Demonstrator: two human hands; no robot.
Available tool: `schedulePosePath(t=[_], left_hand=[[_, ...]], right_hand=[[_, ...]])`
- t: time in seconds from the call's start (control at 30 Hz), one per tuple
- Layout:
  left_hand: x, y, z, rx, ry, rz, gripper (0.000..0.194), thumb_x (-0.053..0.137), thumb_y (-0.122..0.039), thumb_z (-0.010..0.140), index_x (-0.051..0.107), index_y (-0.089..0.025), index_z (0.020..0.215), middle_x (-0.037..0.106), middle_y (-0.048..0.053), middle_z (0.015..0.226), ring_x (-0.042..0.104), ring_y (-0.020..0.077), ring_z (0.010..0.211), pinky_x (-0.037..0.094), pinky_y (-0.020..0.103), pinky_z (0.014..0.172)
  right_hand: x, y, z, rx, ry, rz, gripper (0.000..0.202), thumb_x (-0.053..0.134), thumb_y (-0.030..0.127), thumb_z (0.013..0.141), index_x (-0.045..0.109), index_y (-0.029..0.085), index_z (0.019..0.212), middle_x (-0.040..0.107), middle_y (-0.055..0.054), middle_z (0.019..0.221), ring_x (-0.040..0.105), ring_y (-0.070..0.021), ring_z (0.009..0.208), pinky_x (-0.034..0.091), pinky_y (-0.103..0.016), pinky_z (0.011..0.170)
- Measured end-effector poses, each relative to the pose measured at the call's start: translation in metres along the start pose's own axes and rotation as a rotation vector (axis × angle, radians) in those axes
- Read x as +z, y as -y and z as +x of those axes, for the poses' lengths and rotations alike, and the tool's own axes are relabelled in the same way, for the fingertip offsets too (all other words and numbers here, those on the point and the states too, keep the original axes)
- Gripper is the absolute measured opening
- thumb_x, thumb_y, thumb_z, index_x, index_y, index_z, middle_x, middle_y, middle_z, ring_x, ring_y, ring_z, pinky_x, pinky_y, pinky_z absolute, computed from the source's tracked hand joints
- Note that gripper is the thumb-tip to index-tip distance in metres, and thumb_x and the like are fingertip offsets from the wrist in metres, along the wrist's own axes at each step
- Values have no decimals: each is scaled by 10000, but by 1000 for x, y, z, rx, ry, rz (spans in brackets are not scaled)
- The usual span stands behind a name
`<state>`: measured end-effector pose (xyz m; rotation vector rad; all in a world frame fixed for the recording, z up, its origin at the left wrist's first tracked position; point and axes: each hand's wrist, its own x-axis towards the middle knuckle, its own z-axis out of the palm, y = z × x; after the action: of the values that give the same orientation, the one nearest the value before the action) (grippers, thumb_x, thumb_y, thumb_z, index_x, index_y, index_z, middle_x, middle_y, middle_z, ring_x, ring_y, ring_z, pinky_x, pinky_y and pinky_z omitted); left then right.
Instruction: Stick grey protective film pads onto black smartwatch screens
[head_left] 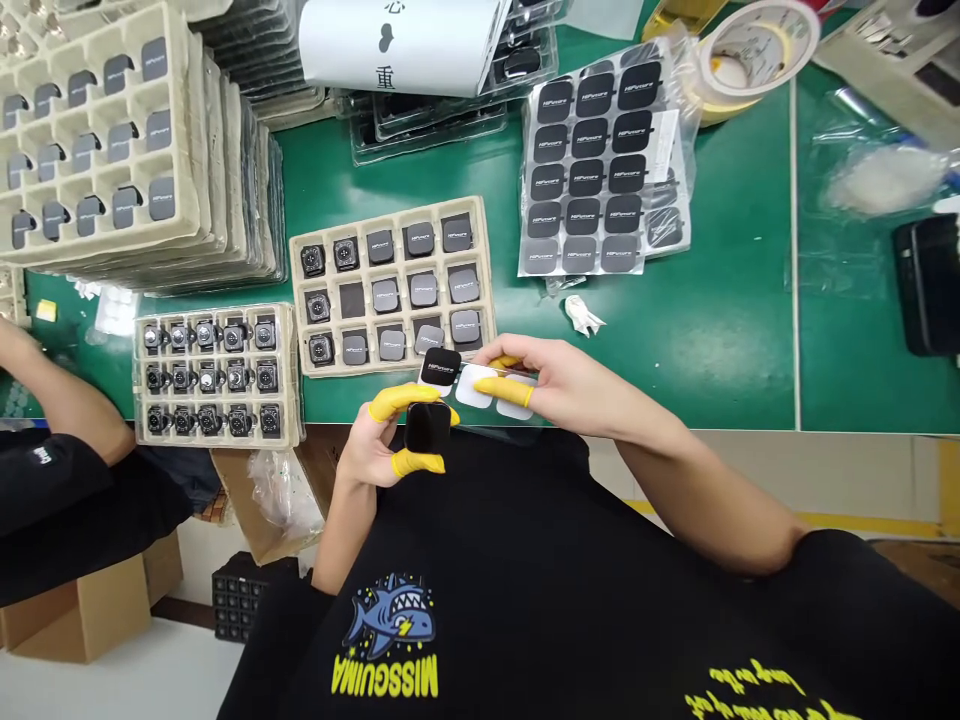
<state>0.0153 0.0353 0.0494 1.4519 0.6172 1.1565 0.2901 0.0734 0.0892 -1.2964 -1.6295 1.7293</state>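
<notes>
My left hand (370, 447), with yellow finger cots, grips a square black watch body (428, 430) by its edges, screen facing up. My right hand (564, 388), also in yellow finger cots, pinches a clear strip of labels (480, 387). A black HiFuture label (441, 367) is at the strip's left end, just above the watch body; white squares show along the rest. Just beyond my hands lies a beige tray (486, 215) with several watch bodies, some bearing grey HiFuture labels and some with their backs up. One middle-row pocket (351, 300) holds no watch.
Left of that tray is another tray (295, 385) of watch bodies. Tall stacked trays (187, 150) stand behind it. HiFuture label sheets (585, 175), a crumpled white scrap (583, 315) and tape rolls (761, 50) lie to the right. Another person's arm (64, 390) is at far left.
</notes>
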Motion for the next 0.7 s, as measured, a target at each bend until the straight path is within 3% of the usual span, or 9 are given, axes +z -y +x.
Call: schedulePosePath(t=[0.17, 0.33, 0.5, 0.6, 0.7], left_hand=[[-5, 1, -5, -33, -22, 191, 769, 982, -559, 818, 707, -264, 1472, 854, 83, 1180, 876, 258, 1010, 697, 314, 853], [-5, -2, -1, -18, 74, 270, 792, 958, -587, 832, 684, -247, 1493, 857, 115, 1243, 875, 265, 1050, 704, 352, 960], [-2, 0, 2, -14, 104, 266, 771, 966, -554, 839, 689, -248, 1491, 846, 139, 1305, 861, 297, 1156, 703, 377, 1011], [2, 4, 1, -17, 42, 184, 776, 986, -568, 806, 714, -249, 1459, 854, 125, 1246, 872, 301, 1121, 713, 349, 933], [8, 5, 2, -52, -83, -12, 725, 990, -576, 800, 743, -249, 1398, 861, 80, 1082, 888, 259, 931, 709, 308, 804]], right_hand=[[-1, 4, 1, -59, 74, -102, 396, 674, 627, 1051, 768, 251, 1135, 798, -52, 1062, 711, -242, 902, 545, -377, 808], [3, 7, 1, -230, -139, -256, 318, 706, 478, 1044, 769, 255, 1262, 781, -107, 1251, 743, -302, 1119, 592, -451, 967], [8, 13, 8, -334, -159, -330, 75, 681, 288, 1058, 734, 245, 1091, 779, -81, 1092, 750, -266, 1023, 598, -414, 890], [14, 12, 13, -441, -244, -437, 74, 654, 209, 1071, 717, 245, 1057, 776, -80, 1078, 731, -258, 1009, 581, -408, 874], [26, 6, 17, -619, -433, -621, 125, 648, 161, 1083, 728, 245, 1036, 789, -91, 1096, 707, -264, 1006, 533, -414, 836]])
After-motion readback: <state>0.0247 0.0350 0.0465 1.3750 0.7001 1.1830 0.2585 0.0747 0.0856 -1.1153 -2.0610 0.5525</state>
